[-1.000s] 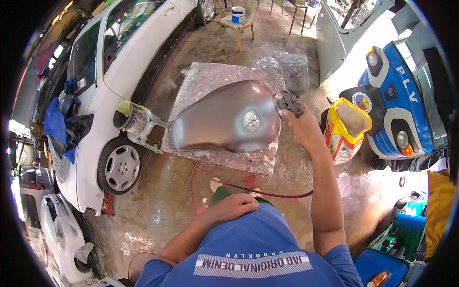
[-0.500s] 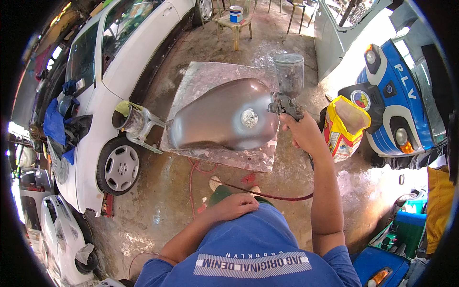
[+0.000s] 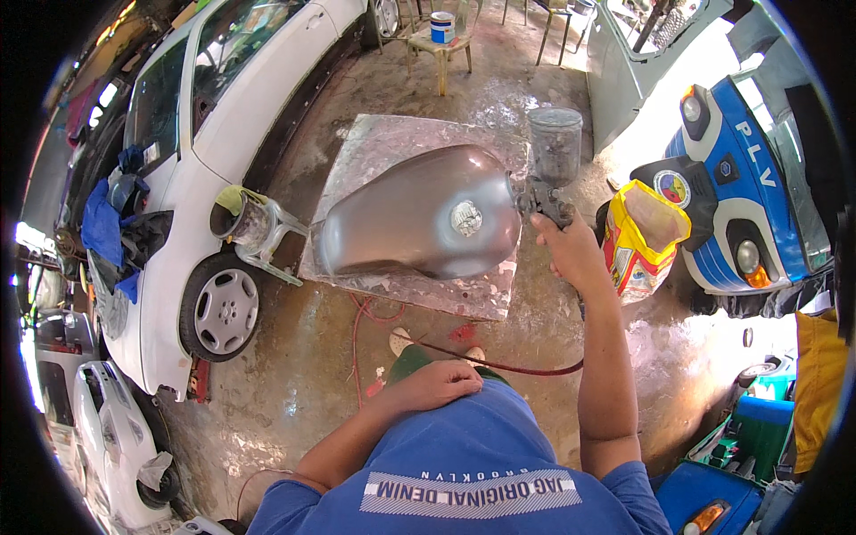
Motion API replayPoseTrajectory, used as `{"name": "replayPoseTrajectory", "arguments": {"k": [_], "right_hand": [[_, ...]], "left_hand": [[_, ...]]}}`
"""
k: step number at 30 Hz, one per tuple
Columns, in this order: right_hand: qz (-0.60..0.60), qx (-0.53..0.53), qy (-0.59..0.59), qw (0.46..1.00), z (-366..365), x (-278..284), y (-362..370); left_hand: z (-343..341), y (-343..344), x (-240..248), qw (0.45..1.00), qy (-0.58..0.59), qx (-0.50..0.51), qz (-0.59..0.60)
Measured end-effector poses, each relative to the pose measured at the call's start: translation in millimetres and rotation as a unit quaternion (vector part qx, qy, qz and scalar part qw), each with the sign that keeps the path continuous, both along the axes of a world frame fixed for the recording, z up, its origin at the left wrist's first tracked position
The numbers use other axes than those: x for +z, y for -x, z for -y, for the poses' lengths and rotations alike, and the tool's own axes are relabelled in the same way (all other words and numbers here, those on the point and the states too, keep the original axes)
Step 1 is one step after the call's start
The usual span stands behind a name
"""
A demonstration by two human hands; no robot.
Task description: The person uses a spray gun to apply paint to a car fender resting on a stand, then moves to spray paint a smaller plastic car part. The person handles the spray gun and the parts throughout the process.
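My right hand [image 3: 575,250] grips a spray gun [image 3: 546,203] with a clear, paint-smeared cup [image 3: 556,147] on top. The gun is just past the right end of a motorcycle fuel tank [image 3: 392,218], its nozzle toward the tank. The tank is grey-brown with paler patches, and a silvery round cover [image 3: 465,218] sits at its filler. Beneath it is a paint-stained board [image 3: 357,147]. My left hand [image 3: 446,383] rests against my waist, fingers loosely curled together, holding nothing visible. A red hose [image 3: 517,366] runs past my feet toward my right forearm.
A white car [image 3: 160,294] stands at left, beside a small stool holding a bucket [image 3: 241,223]. A yellow-and-red bag [image 3: 644,236] and a blue-and-white vehicle front [image 3: 749,187] are at right. Farther back, a paint can [image 3: 442,28] stands on a plastic chair [image 3: 440,55].
My right hand has carried the spray gun slightly right and nearer to me, opening a little more room from the tank. My left hand has stayed at my waist.
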State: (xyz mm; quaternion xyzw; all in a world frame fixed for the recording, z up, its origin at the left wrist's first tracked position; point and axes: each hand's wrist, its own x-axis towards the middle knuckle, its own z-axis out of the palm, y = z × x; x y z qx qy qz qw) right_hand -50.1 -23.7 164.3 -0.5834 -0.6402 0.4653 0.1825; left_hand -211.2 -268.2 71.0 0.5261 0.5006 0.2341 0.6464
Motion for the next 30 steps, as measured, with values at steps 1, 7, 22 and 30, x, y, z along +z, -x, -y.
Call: {"name": "replayPoseTrajectory", "arguments": {"k": [1, 7, 22, 30], "right_hand": [[-0.005, 0.013, 0.007, 1.000, 1.2, 1.3, 0.8], [-0.064, 0.051, 0.028, 0.996, 7.3, 0.4, -2.2], [0.028, 0.091, -0.130, 0.987, 37.4, -8.6, -17.7], [0.010, 0.072, -0.043, 0.996, 46.8, -2.2, -19.5]], "left_hand": [[0.1, -0.1, -0.4, 1.000, 0.001, 0.000, -0.001], [0.1, 0.9, 1.1, 1.000, -0.010, -0.007, -0.026], [-3.1, -0.3, 0.9, 1.000, -0.017, -0.014, -0.023], [-5.2, -0.9, 1.2, 1.000, -0.015, -0.016, -0.014]]}}
